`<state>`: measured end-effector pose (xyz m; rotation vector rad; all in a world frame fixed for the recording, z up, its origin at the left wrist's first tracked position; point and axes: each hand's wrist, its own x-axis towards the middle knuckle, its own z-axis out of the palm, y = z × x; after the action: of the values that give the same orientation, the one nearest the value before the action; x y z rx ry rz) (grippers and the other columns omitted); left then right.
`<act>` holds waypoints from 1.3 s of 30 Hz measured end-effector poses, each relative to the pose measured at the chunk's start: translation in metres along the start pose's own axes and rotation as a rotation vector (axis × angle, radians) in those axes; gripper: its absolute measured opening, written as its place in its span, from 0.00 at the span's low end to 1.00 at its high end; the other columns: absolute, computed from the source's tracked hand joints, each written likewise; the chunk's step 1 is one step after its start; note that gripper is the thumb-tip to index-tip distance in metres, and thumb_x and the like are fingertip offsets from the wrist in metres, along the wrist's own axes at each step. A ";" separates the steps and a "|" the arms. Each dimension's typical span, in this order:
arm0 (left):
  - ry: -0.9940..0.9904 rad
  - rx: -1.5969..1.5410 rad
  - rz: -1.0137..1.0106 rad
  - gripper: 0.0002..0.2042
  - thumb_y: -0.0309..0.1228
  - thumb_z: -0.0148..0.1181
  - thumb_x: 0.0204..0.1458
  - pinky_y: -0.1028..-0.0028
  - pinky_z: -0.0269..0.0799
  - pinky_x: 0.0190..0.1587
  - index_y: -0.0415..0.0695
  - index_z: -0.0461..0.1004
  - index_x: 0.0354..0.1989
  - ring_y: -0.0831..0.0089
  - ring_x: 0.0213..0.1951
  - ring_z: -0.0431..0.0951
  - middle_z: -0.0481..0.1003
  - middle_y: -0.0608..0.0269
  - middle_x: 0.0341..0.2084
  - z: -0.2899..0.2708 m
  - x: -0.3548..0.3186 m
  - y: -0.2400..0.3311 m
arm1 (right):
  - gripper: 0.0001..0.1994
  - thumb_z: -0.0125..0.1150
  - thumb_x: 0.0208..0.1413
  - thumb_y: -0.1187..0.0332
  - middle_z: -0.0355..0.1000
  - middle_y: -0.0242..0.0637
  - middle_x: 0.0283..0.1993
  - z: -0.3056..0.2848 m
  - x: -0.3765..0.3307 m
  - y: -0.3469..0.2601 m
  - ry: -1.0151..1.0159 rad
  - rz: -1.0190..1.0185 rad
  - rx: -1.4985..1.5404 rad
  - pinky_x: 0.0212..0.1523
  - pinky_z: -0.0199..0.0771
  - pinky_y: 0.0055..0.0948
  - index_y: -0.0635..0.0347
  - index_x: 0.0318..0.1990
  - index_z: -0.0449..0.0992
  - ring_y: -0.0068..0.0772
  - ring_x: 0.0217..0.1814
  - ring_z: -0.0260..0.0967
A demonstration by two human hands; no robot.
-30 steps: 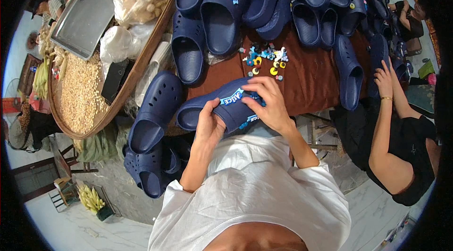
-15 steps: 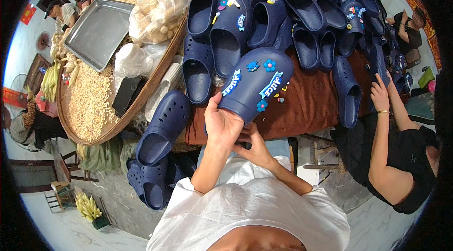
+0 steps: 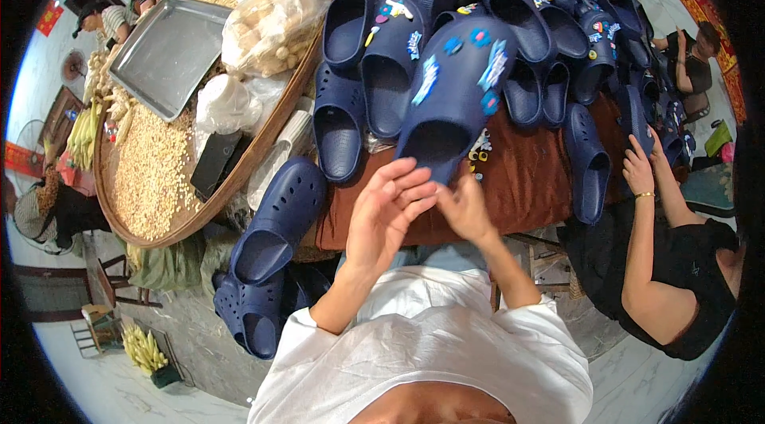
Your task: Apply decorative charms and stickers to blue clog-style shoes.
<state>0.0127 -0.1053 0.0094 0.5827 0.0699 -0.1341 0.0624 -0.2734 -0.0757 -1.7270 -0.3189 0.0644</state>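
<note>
A navy clog [image 3: 456, 77] with blue flower and ribbon-shaped charms is tilted up over the brown cloth [image 3: 358, 213], its opening toward me. My right hand [image 3: 468, 213], partly blurred, grips it at the heel end. Just left of that heel, my left hand [image 3: 384, 215] is open, palm up, fingers stretched out and holding nothing. Small loose charms [image 3: 480, 155] lie on the cloth right of the clog. A plain clog [image 3: 279, 213] with holes rests by the table's left front, above another clog [image 3: 259, 316].
Several decorated clogs [image 3: 522, 17] are piled at the back. To the left, a round woven tray [image 3: 171, 239] holds corn kernels, a metal tray [image 3: 167, 57], a plastic bag [image 3: 271, 21] and a black phone-like object [image 3: 217, 162]. A co-worker's hands [image 3: 639, 165] hold a clog at right.
The clog has moved away from me and to the right, its opening now showing. My left hand has let go and opened; the right hand holds the heel.
</note>
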 end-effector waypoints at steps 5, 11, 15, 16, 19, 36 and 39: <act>0.222 0.725 0.271 0.12 0.25 0.50 0.58 0.71 0.71 0.53 0.35 0.70 0.49 0.69 0.48 0.75 0.74 0.55 0.46 -0.066 -0.019 -0.008 | 0.24 0.53 0.60 0.62 0.67 0.42 0.53 -0.040 0.071 -0.026 0.070 -0.135 0.130 0.60 0.60 0.32 0.69 0.59 0.60 0.31 0.56 0.62; 0.395 1.084 0.222 0.12 0.21 0.51 0.55 0.74 0.72 0.49 0.36 0.71 0.48 0.74 0.44 0.76 0.75 0.60 0.41 -0.123 -0.042 -0.024 | 0.24 0.47 0.63 0.54 0.71 0.40 0.45 -0.079 0.185 0.009 0.299 -0.037 -0.057 0.54 0.63 0.29 0.71 0.49 0.68 0.30 0.49 0.65; 0.442 1.072 0.219 0.12 0.21 0.51 0.55 0.73 0.72 0.49 0.36 0.71 0.48 0.72 0.44 0.77 0.75 0.59 0.41 -0.130 -0.041 -0.023 | 0.26 0.47 0.62 0.48 0.71 0.39 0.45 -0.072 0.221 -0.007 0.210 0.068 0.018 0.39 0.74 0.29 0.66 0.51 0.70 0.29 0.45 0.70; 0.426 1.099 0.246 0.13 0.21 0.51 0.55 0.73 0.72 0.49 0.36 0.71 0.49 0.72 0.44 0.77 0.75 0.59 0.42 -0.131 -0.037 -0.021 | 0.25 0.47 0.63 0.50 0.72 0.39 0.41 -0.070 0.224 -0.011 0.245 0.037 0.000 0.35 0.75 0.26 0.69 0.48 0.70 0.26 0.41 0.70; 0.403 1.127 0.293 0.13 0.21 0.51 0.55 0.72 0.72 0.50 0.36 0.70 0.50 0.71 0.45 0.77 0.75 0.57 0.43 -0.125 -0.014 -0.014 | 0.23 0.50 0.63 0.53 0.71 0.38 0.43 -0.084 0.242 0.014 0.343 -0.011 0.158 0.37 0.76 0.27 0.68 0.52 0.68 0.27 0.40 0.71; 0.606 0.167 0.115 0.23 0.36 0.57 0.57 0.64 0.65 0.57 0.43 0.63 0.59 0.61 0.55 0.68 0.65 0.54 0.58 -0.138 0.127 0.033 | 0.09 0.57 0.53 0.76 0.65 0.41 0.40 0.020 0.050 0.047 -0.003 -0.257 -0.362 0.46 0.67 0.38 0.61 0.42 0.74 0.44 0.45 0.66; 0.603 0.145 0.103 0.20 0.37 0.57 0.57 0.61 0.61 0.59 0.44 0.66 0.55 0.60 0.55 0.66 0.65 0.55 0.56 -0.141 0.142 0.036 | 0.14 0.58 0.52 0.75 0.62 0.43 0.44 0.036 0.057 0.045 -0.014 -0.333 -0.463 0.47 0.67 0.39 0.59 0.47 0.72 0.45 0.48 0.65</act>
<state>0.1546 -0.0128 -0.1027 0.7553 0.6182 0.1424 0.1173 -0.2310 -0.1184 -2.1044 -0.6671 -0.2590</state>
